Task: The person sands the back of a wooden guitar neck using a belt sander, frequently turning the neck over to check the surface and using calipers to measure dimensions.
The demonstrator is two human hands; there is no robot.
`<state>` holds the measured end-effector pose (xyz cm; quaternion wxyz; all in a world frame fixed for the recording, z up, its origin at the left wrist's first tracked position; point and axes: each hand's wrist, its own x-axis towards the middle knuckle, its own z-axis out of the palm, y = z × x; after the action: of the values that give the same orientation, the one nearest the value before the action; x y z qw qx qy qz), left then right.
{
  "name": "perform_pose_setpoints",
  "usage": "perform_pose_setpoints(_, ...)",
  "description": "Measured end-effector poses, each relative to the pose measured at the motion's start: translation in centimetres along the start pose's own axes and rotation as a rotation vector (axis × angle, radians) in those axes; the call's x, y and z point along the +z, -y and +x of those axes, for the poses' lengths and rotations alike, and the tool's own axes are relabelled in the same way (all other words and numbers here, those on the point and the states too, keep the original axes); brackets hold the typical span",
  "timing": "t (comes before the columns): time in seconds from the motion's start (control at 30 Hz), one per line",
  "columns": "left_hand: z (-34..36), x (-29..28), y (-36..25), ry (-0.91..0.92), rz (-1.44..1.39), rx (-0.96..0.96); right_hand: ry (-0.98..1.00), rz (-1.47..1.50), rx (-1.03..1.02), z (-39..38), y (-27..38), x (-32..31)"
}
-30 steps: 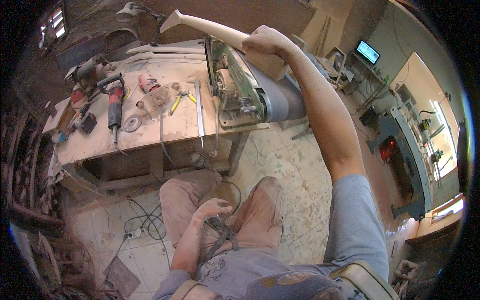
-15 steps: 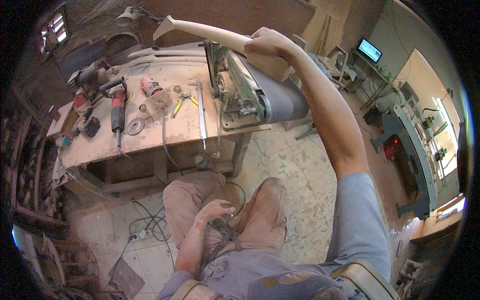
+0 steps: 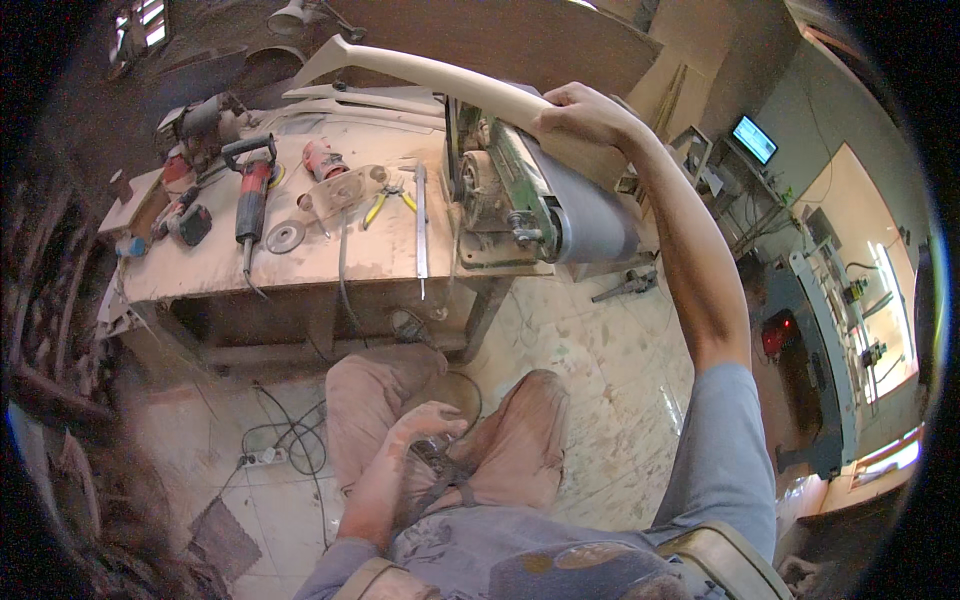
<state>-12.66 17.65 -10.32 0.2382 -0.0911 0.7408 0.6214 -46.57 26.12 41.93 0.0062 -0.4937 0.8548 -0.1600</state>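
Observation:
My right hand (image 3: 590,115) is closed over a long, curved piece of pale wood (image 3: 450,78). Its flared far end sticks out to the left above the bench, and its broad end lies against the grey belt of a belt sander (image 3: 592,210), below my hand. I cannot tell how firmly wood and belt touch. Down at my lap, my left hand (image 3: 430,422) has its fingers curled beside a dark strap. What they hold, if anything, is hidden.
On the wooden bench (image 3: 185,265) lie a red-and-black angle grinder (image 3: 252,200), yellow-handled pliers (image 3: 378,205), a caliper (image 3: 421,235) and a grinding disc (image 3: 285,237). Cables and a power strip (image 3: 264,458) lie on the floor at left. A large machine (image 3: 820,350) stands at right.
My view has shifted, so the bench and sander sit a little farther right and lower. My right hand keeps its grip on the wood. The left stays at my lap.

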Motion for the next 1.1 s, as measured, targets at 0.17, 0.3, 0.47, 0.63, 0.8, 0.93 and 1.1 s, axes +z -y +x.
perform_pose_setpoints(0.17,-3.5,-0.3,-5.5,0.011,0.034,-0.121,-0.028,-0.046,0.05,0.0,-0.4,0.6)
perform_pose_setpoints(0.3,-2.6,-0.3,-4.1,-0.023,0.12,-0.035,0.006,-0.011,0.039,0.9,-0.9,0.6)
perform_pose_setpoints(0.47,-1.8,-0.2,-2.8,-0.02,0.119,-0.026,0.033,0.004,0.03,0.7,-0.2,0.7)
perform_pose_setpoints(0.63,-1.0,-0.2,-2.2,-0.005,0.134,-0.02,0.026,0.013,0.058,0.5,-0.4,0.6)
perform_pose_setpoints(0.8,-1.7,-0.4,-2.9,-0.004,0.168,0.014,-0.005,-0.027,0.086,0.5,0.8,0.7)
perform_pose_setpoints(0.93,-1.7,-0.3,-3.0,-0.004,0.175,0.023,0.003,-0.036,0.083,0.8,0.4,0.7)
perform_pose_setpoints(1.1,-1.9,-0.4,-3.5,0.056,0.085,-0.007,-0.001,-0.03,0.079,0.6,1.0,0.9)
